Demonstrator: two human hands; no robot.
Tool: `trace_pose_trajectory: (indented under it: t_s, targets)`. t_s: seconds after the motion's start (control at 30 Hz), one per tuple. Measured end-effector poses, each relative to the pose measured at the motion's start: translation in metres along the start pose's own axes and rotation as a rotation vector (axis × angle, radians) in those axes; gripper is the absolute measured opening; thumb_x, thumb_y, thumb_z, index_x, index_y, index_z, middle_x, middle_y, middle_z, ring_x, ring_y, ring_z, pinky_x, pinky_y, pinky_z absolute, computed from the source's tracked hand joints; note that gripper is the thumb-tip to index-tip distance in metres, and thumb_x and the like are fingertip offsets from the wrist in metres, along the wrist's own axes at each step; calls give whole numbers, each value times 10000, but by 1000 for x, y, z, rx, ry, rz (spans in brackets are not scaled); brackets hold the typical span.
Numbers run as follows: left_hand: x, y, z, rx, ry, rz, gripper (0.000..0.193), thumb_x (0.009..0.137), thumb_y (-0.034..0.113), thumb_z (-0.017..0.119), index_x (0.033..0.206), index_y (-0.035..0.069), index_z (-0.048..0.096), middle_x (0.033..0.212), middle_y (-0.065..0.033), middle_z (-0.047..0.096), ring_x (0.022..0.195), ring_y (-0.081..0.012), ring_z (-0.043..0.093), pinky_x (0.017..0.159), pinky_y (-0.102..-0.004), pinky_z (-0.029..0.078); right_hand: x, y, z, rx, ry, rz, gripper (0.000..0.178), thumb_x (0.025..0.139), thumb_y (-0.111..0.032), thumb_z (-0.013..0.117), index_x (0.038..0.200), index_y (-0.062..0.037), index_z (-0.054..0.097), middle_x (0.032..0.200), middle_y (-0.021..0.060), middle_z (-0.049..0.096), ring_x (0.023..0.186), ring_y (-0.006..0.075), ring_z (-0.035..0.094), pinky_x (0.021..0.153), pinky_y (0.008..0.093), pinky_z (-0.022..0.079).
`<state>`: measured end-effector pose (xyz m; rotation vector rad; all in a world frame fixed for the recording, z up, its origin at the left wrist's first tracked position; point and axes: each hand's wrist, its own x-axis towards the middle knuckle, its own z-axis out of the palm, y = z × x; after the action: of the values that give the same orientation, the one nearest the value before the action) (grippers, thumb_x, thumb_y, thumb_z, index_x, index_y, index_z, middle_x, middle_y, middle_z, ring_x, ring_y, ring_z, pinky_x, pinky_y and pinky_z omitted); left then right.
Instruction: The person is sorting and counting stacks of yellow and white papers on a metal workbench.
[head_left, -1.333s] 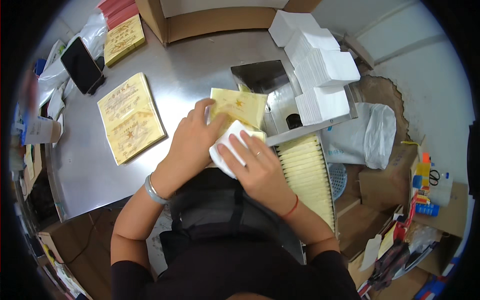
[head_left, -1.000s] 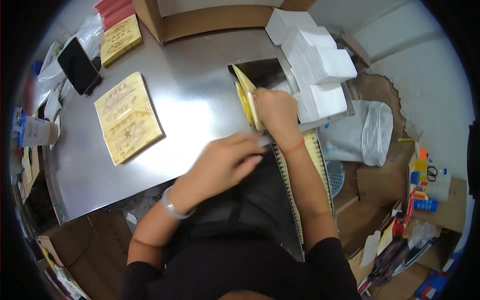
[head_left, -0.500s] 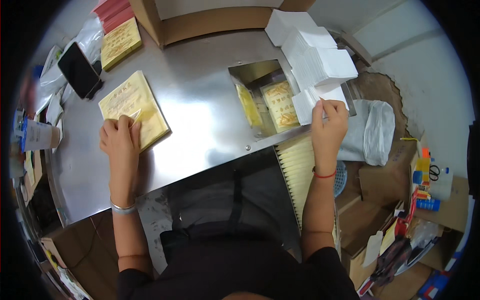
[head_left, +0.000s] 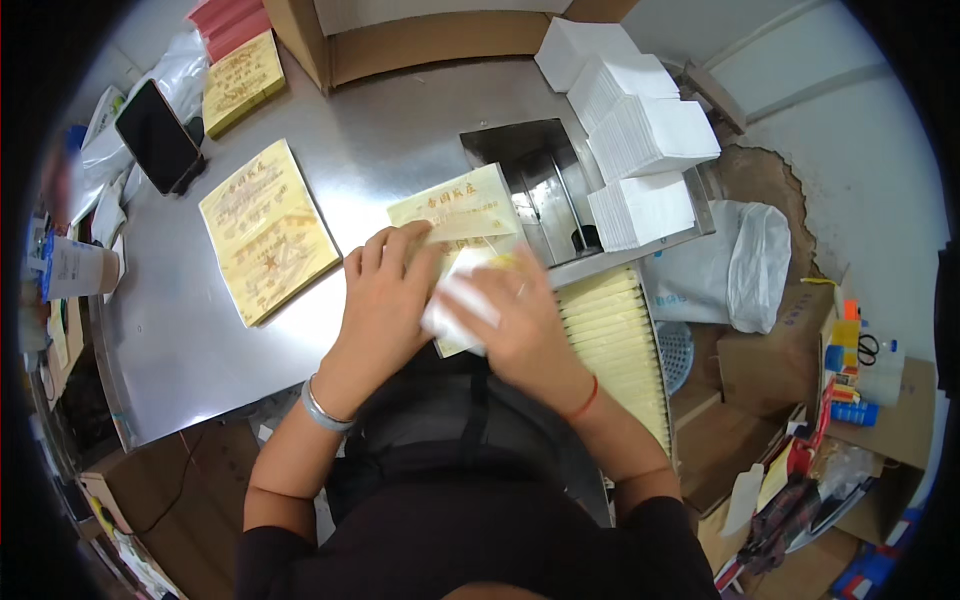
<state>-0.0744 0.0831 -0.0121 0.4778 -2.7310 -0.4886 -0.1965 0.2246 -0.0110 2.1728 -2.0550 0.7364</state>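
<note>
Close to the table's front edge, my left hand (head_left: 388, 290) has hold of a pale yellow printed packet (head_left: 475, 200) by its left side. My right hand (head_left: 525, 320), smeared by motion, grips a folded white paper napkin (head_left: 462, 312) against the packet's lower half. Whether the napkin is inside the packet or on top of it, I cannot tell. To the left lies a stack of yellow printed packets (head_left: 268, 232). On the right stand piles of white folded napkins (head_left: 648, 212) beside a rectangular opening (head_left: 540, 165) in the metal tabletop.
A phone (head_left: 158, 135) leans on a stand at the left, near another yellow stack (head_left: 243, 82). A cardboard box (head_left: 430, 55) stands at the back. Below the table's right side sits a box of packed yellow packets (head_left: 620, 345), beside a white plastic bag (head_left: 735, 265).
Both hands have come together at the middle: my left from the yellow stack, my right from the napkins. The packet seen in the table opening is gone from there; one is now between my hands.
</note>
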Motion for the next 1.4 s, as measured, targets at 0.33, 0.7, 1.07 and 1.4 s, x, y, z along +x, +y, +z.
trace_pose_trajectory:
  t_s: [0.33,0.7,1.07,1.4]
  targets:
    - [-2,27,-5,176,129,30,271,842,133,611,1113,128,610,1451,-217,367,1301,-424,388,1022,-639,309,-7,66,-63,-391,612,541,190,814,25,604,984,23,687,1006,130,612,961,316,547,803,375,473]
    - [44,15,1,219,-37,124,493,752,497,714,1019,94,621,1293,-215,497,1071,-328,498,852,-443,397,-22,110,-71,-240,422,543,263,814,-27,617,1065,31,674,974,122,599,949,304,547,792,388,452]
    - [29,7,1,-310,-77,37,630,666,86,779,1255,120,559,1344,-215,455,977,-360,619,809,-400,540,22,33,1,-280,-4,204,204,830,-120,572,994,-51,674,971,150,650,980,306,611,1024,551,383]
    - [-24,-49,-44,405,101,-348,792,804,353,723,1477,136,366,1566,-250,179,1418,-472,200,1134,-570,176,17,72,-24,-214,551,457,129,864,-114,634,917,-22,708,771,128,650,713,295,623,679,385,503]
